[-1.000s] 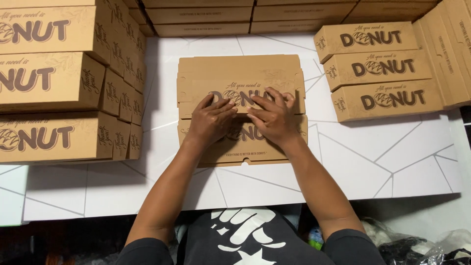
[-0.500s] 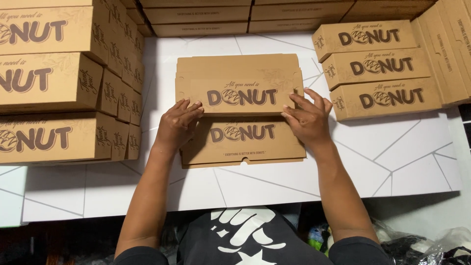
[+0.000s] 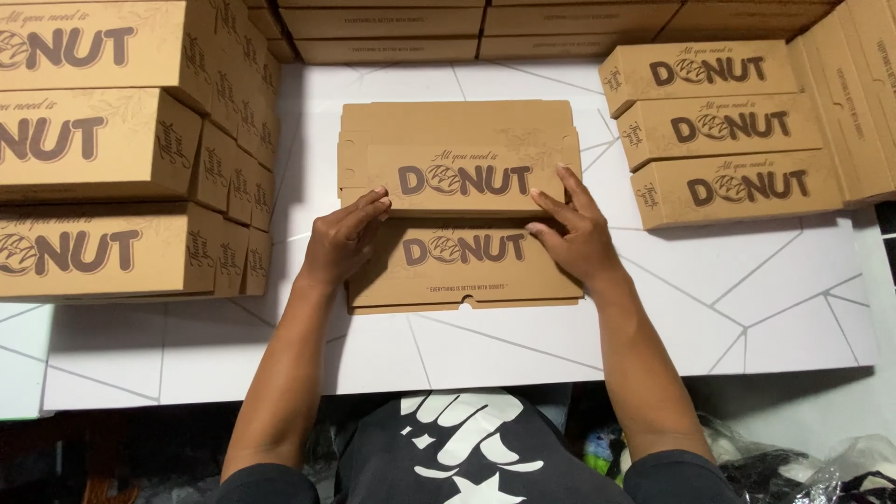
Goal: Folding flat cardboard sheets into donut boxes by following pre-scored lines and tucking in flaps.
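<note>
Head view, from nearest to farthest. At the bottom edge, the person's dark shirt with a white print [image 3: 467, 443] is showing, with both forearms reaching forward over the white table [image 3: 747, 317], whose top is crossed by thin grey lines. The left hand [image 3: 341, 245] is lying flat, fingers extended and not gripping, on the left end of a flat, partly folded brown cardboard box [image 3: 462, 201]; its fingertips are touching the lower edge of the folded-over panel. The right hand [image 3: 574, 233] is resting likewise on the right end, fingers spread and unclenched, pressing the card rather than grasping it. The box is lying in the middle of the table, between the two hands, its front flap facing the person. To the left, a stack of assembled boxes [image 3: 103, 154] is standing near it; to the right, three assembled boxes [image 3: 728, 131] are lying stepped. Farther back, more boxes [image 3: 485, 23] are lining the table's far edge.
</note>
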